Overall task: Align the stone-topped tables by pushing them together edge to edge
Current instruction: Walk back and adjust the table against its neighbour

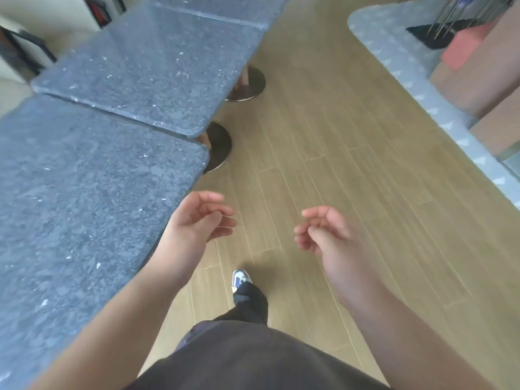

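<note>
Three grey-blue stone-topped tables run in a row along the left. The near table (84,198) fills the left side. The middle table (152,71) meets it along a seam, its right edge jutting out a little past the near one. A far table (225,7) touches the middle one at the top. My left hand (197,220) hovers just off the near table's right edge, fingers loosely curled, holding nothing. My right hand (323,229) hangs over the wooden floor, fingers loosely curled, empty, apart from any table.
Round metal table bases (219,147) (250,83) stand on the wood-plank floor (337,136) beside the tables. A pale blue patterned rug edge (408,66) lies at the right, with brown furniture (478,80) behind it. My shoe (239,278) steps forward between my hands.
</note>
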`<act>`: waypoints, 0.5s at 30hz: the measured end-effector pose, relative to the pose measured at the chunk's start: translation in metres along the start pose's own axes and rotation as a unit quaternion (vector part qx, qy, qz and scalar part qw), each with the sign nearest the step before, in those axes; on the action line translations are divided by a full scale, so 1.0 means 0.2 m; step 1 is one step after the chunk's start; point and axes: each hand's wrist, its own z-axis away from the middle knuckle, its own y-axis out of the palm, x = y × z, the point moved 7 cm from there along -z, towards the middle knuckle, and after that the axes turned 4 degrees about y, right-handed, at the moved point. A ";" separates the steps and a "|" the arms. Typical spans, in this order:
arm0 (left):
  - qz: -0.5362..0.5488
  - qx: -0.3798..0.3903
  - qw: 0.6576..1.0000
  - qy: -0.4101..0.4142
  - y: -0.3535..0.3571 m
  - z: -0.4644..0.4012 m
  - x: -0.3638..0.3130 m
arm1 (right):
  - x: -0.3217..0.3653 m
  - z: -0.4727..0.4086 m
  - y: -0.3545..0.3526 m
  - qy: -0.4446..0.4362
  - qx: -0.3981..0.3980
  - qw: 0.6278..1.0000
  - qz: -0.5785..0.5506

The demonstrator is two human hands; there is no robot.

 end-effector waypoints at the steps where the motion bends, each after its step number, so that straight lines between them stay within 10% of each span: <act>1: 0.005 -0.014 1.000 0.000 -0.04 -0.06 0.01 | 0.02 -0.09 0.06 0.003 0.019 1.000 0.008; 15: 0.036 -0.160 0.986 -0.042 -0.52 -0.95 -0.02 | 0.42 -1.19 0.88 0.010 0.175 0.983 0.063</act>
